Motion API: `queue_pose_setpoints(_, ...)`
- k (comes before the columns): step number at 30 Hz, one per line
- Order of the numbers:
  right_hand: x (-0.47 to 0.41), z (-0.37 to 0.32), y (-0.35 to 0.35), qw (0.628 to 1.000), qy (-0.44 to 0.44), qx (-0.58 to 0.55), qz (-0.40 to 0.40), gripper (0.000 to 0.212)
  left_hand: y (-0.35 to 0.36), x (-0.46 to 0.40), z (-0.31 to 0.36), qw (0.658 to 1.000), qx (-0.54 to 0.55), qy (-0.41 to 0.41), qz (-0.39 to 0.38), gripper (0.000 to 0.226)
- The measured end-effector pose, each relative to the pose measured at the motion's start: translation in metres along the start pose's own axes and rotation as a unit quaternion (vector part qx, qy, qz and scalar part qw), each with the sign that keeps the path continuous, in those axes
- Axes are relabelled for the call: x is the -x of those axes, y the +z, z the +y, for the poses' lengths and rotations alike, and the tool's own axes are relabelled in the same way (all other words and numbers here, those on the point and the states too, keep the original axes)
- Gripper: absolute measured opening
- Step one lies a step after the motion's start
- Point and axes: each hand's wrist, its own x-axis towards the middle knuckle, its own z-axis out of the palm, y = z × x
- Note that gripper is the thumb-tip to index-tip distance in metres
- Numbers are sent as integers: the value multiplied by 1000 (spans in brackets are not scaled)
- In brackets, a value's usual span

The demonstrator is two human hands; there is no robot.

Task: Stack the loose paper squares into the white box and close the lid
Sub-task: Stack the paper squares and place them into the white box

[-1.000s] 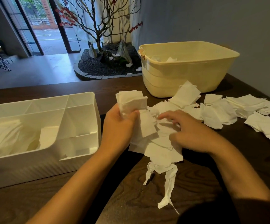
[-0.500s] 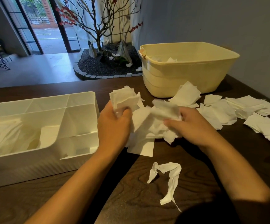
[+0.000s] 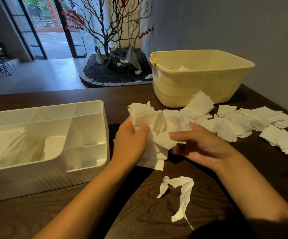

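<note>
My left hand [image 3: 131,142] grips a bunch of white paper squares [image 3: 141,114] above the dark table. My right hand [image 3: 201,144] pinches more squares [image 3: 165,133] that hang against that bunch. A few flat squares [image 3: 154,163] lie under both hands. Many loose paper squares [image 3: 253,121] spread over the table to the right. The white box [image 3: 88,171] with several open compartments stands at the left, white paper lying in its large left section. No lid shows.
A cream plastic tub [image 3: 200,78] with some paper in it stands behind the squares. A twisted strip of paper [image 3: 181,195] lies on the table near me. A grey wall runs close along the right. Beyond the table's far edge is a planter with a bare tree.
My right hand lifted a clump of squares off the table and brought it against the bunch in my left hand. The twisted strip dropped free and stays on the table.
</note>
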Motion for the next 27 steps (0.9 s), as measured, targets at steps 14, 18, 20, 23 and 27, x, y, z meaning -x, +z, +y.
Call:
queue_pose_setpoints(14,-6,0,5,995,-39,-74,57,31,-3,-3,-1,999,31,5,20,22)
queue_pose_setpoints(18,-6,4,4,993,-53,46,95,40,-6,-4,-1,1000,24,-7,10,25)
queue_pose_setpoints(20,-8,6,3,990,-52,53,117,37,-6,-3,0,1000,20,-5,17,24)
queue_pose_setpoints(23,-9,6,4,991,-40,42,121,21,-6,-5,0,1000,9,4,30,25)
queue_pose_setpoints(27,-4,5,5,986,-41,140,82,15,-9,-4,0,988,-125,83,25,26)
